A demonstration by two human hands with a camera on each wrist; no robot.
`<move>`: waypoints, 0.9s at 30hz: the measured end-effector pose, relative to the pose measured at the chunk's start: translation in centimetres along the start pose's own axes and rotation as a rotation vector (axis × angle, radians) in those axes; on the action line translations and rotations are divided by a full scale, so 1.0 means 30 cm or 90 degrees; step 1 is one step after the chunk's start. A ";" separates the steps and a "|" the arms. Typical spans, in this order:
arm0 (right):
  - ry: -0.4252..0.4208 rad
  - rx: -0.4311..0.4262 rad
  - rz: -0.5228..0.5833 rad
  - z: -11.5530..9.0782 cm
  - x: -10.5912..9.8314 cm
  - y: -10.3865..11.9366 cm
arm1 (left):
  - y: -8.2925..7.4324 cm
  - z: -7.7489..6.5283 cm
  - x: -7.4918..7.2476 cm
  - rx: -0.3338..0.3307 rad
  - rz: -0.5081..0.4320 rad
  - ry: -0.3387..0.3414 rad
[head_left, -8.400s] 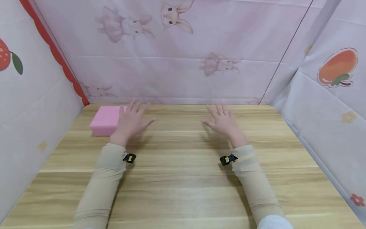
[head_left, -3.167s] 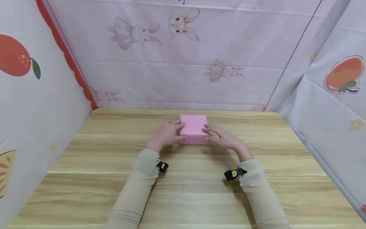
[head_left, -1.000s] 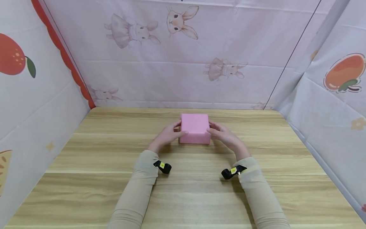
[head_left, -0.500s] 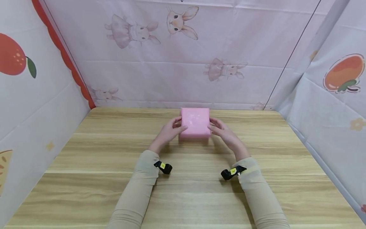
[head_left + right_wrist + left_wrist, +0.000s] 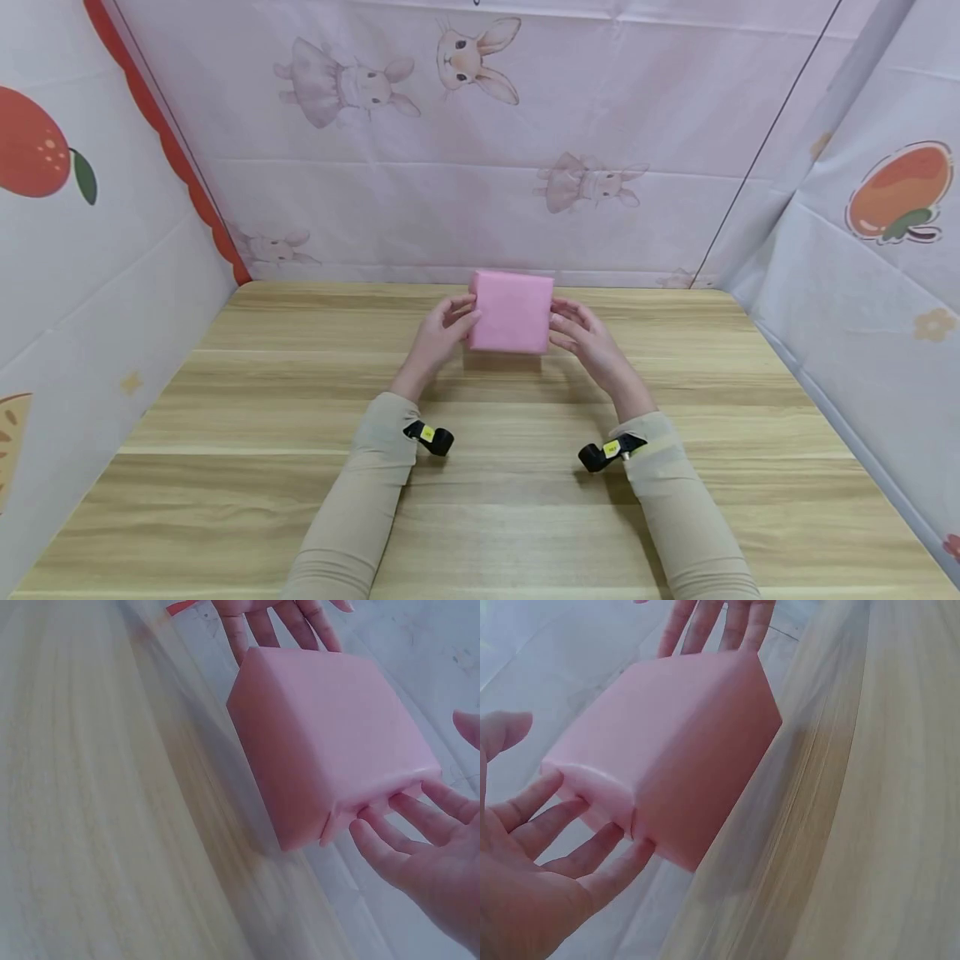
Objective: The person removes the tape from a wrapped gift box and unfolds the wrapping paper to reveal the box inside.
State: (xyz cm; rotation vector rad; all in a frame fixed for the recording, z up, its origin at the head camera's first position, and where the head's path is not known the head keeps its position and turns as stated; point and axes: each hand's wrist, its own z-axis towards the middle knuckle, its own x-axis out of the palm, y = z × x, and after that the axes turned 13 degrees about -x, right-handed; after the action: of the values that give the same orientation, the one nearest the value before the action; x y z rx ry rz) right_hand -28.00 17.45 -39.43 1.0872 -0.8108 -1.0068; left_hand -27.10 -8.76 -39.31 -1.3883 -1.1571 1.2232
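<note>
A pink paper-wrapped box (image 5: 513, 315) is raised off the wooden table between both hands, its broad face tipped toward me and a shadow under it. My left hand (image 5: 438, 337) presses its fingertips to the left end. From the other side, the fingertips of my right hand (image 5: 596, 346) bear on the right end. In the left wrist view the fingers lie fairly straight along the folded end of the box (image 5: 667, 727), the thumb apart from it. The right wrist view shows the same hold, with that thumb also off the box (image 5: 345, 720).
The wooden table (image 5: 495, 500) runs back to a pale pink curtain (image 5: 420, 208) printed with rabbits, close behind the box. White fruit-printed cloths flank it at left (image 5: 90, 275) and right (image 5: 862, 308). Each wrist carries a small black camera, left (image 5: 429, 437) and right (image 5: 611, 452).
Earlier the box moved from the back left to the middle. Over the last second both hands have lifted it off the table and tilted its top face toward me.
</note>
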 end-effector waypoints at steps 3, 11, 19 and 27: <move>-0.001 -0.006 0.017 -0.001 0.001 0.002 | -0.005 -0.004 0.001 0.000 -0.007 -0.003; -0.029 0.002 0.042 -0.003 0.007 0.017 | -0.007 0.000 0.005 0.004 -0.048 -0.011; -0.069 -0.011 0.072 0.000 0.013 0.020 | -0.014 0.006 0.011 -0.013 -0.124 -0.033; -0.132 -0.029 0.086 0.001 0.032 0.016 | -0.020 0.003 0.022 -0.005 -0.170 -0.038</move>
State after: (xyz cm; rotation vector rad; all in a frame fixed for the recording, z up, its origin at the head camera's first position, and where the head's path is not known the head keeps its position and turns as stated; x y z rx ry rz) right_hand -27.58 16.62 -38.91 0.8868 -1.0103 -1.0288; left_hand -27.20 -8.04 -38.82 -1.1654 -1.3422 1.0761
